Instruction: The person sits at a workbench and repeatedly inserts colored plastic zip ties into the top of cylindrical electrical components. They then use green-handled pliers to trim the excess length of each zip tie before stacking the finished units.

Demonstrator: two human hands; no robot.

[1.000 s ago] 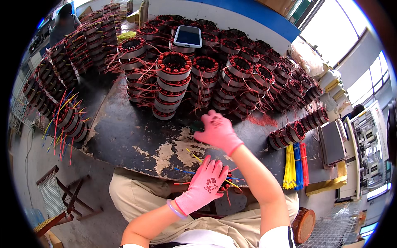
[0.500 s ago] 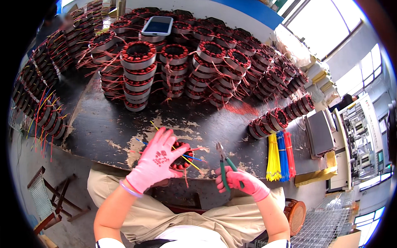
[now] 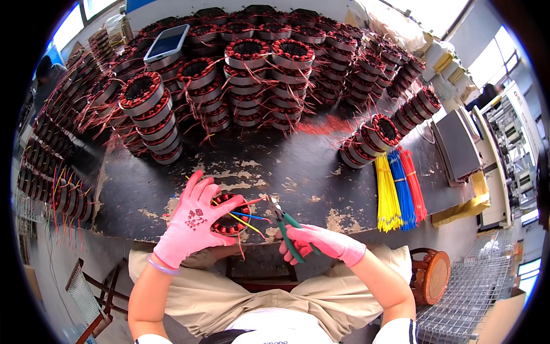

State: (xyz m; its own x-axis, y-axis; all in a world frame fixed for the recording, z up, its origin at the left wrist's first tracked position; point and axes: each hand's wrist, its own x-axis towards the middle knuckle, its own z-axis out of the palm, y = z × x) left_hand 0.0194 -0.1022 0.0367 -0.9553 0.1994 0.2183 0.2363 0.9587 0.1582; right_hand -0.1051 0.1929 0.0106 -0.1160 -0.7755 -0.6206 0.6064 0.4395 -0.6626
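Note:
At the table's near edge lies a motor stator with red-wrapped windings and a grey rim. My left hand, in a pink glove, grips its left side; the thumb is at the near side, the index finger reaches across the top and the other fingers stretch away. Blue, yellow and red leads stick out of it to the right. My right hand, also gloved in pink, holds green-handled cutting pliers. Their slightly parted jaws point up and left, close to the red lead's end, whether touching I cannot tell.
Stacked stators fill the table's back, with a phone lying on one stack. To the right are more stators and bundles of yellow, blue and red wires. A wooden stool stands beside my right leg.
My right hand has brought the pliers left, nearer to the stator's leads. My left hand still grips the stator. The whole view has turned somewhat.

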